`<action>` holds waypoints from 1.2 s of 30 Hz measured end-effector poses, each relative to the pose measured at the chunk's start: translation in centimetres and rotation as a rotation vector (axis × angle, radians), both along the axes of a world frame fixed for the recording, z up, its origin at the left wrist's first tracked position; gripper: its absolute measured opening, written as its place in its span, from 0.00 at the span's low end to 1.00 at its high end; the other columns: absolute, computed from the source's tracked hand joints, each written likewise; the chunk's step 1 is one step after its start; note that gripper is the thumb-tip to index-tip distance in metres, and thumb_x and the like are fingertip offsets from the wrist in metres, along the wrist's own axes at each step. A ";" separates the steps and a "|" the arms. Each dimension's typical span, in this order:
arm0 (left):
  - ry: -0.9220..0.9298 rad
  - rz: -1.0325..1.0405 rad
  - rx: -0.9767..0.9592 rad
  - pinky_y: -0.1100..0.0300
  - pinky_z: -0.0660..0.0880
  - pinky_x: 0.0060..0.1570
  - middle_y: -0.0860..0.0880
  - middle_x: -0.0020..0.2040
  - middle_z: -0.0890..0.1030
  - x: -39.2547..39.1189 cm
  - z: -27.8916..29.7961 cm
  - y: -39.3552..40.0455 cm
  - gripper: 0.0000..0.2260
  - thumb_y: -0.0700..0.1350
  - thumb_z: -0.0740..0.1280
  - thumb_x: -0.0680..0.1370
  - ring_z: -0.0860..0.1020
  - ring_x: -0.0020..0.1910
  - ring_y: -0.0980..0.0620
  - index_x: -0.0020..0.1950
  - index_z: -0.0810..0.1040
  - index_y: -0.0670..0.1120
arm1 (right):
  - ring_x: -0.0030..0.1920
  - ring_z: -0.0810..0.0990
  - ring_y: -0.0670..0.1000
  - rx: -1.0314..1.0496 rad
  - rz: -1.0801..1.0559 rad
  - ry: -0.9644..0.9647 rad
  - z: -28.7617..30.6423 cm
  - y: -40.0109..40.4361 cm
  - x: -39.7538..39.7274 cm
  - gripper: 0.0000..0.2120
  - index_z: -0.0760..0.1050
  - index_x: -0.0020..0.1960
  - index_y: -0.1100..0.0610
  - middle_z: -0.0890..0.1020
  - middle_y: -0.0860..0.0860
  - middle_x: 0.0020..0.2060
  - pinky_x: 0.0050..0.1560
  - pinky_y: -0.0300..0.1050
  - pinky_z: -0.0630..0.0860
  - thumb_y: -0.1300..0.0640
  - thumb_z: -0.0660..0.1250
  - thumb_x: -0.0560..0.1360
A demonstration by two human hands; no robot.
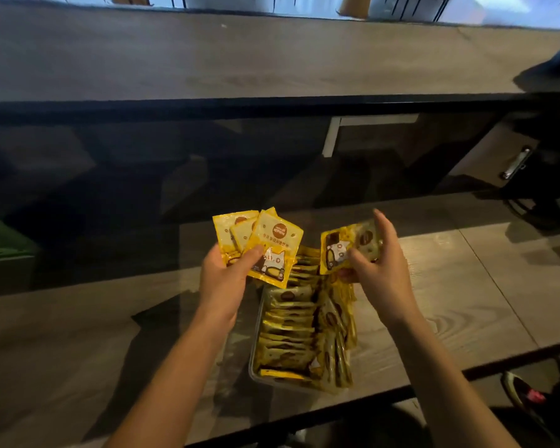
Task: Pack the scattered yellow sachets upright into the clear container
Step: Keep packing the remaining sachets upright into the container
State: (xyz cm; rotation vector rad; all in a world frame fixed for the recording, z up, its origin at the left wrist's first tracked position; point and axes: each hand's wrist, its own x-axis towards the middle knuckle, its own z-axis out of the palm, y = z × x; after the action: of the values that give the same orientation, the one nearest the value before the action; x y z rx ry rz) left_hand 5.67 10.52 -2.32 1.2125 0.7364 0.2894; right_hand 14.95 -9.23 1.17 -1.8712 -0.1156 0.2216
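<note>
Table [466, 286] bears the container [254, 357] at 6 o'clock, packed with upright sachets [291, 324]. Both forearms reach forward above it. Left hand [223, 279] pinches a fan [259, 244] (three sachets); right hand [379, 270] pinches one sachet [340, 247].

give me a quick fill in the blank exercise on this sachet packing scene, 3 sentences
1. The left hand holds a fan of ____ sachets.
2. The sachets in the clear container stand on ____.
3. The right hand holds its sachet above the container, which sits on the ____-grain table.

Missing words: yellow; edge; wood
</note>
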 end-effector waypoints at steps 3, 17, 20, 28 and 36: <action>0.016 0.007 -0.002 0.51 0.79 0.53 0.55 0.49 0.87 0.0 -0.1 -0.8 0.09 0.46 0.73 0.76 0.85 0.49 0.55 0.55 0.80 0.53 | 0.45 0.84 0.46 -0.219 0.080 -0.114 -0.6 0.0 -1.0 0.32 0.62 0.73 0.43 0.79 0.43 0.51 0.38 0.44 0.83 0.64 0.68 0.76; 0.046 0.020 0.055 0.46 0.78 0.58 0.54 0.51 0.86 -0.2 -0.3 -0.5 0.10 0.47 0.73 0.76 0.84 0.52 0.54 0.57 0.80 0.53 | 0.41 0.79 0.52 -0.785 0.400 -0.434 -1.3 -0.2 -3.6 0.11 0.65 0.59 0.52 0.79 0.49 0.50 0.40 0.51 0.79 0.59 0.62 0.79; 0.052 0.015 0.051 0.49 0.79 0.55 0.55 0.50 0.86 -0.1 -0.6 -0.8 0.09 0.47 0.73 0.76 0.84 0.51 0.55 0.56 0.80 0.53 | 0.42 0.76 0.50 -1.008 0.395 -0.508 -3.0 0.7 -3.6 0.07 0.65 0.57 0.52 0.77 0.47 0.49 0.37 0.45 0.74 0.55 0.59 0.80; 0.080 0.026 0.077 0.56 0.79 0.48 0.54 0.52 0.85 -0.2 -0.9 -1.1 0.11 0.47 0.73 0.76 0.84 0.51 0.55 0.57 0.79 0.53 | 0.79 0.46 0.59 -1.080 0.523 -0.488 -6.1 0.1 -2.7 0.29 0.63 0.74 0.56 0.54 0.56 0.79 0.76 0.57 0.47 0.40 0.48 0.80; 0.088 0.010 0.086 0.61 0.78 0.42 0.54 0.50 0.86 -0.1 -1.1 -1.4 0.09 0.46 0.73 0.76 0.85 0.48 0.57 0.55 0.79 0.53 | 0.77 0.33 0.58 -1.184 0.594 -0.438 -6.7 0.3 -2.4 0.35 0.37 0.79 0.55 0.39 0.53 0.79 0.73 0.63 0.36 0.40 0.45 0.79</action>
State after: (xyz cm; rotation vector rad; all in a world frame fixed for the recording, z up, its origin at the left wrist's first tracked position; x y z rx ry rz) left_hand 5.61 9.15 -3.47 1.3096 0.8136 0.2799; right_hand 12.58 -8.95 -5.50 -3.0013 -1.0337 0.3148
